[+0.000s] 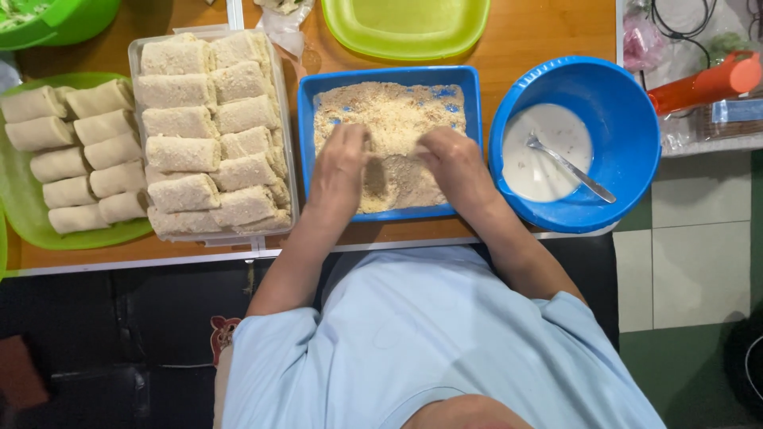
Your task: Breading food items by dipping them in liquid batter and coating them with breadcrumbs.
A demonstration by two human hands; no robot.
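On the wooden surface (pixel 548 32), a clear container (pixel 282 119) holds many crumb-coated rolls (pixel 208 127), done, while a green tray (pixel 16 199) holds plain rolls (pixel 79 155), still uncoated. In the blue crumb tray (pixel 306 143), the left hand (pixel 340 168) and right hand (pixel 455 171) press a roll (pixel 396 179) into breadcrumbs, fingers curled around it; a blue bowl (pixel 628 119) with batter and spoon (pixel 568 165) stands beside.

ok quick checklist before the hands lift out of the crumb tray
1. Roll in the blue crumb tray coated: cannot tell, left hand and right hand cover it.
2. Crumbs left in tray: ok, plenty.
3. Room in the clear container of breaded rolls: not ok, looks full.
4. Uncoated rolls on green tray: ok, many wait.
5. Batter in blue bowl, spoon in it: ok.
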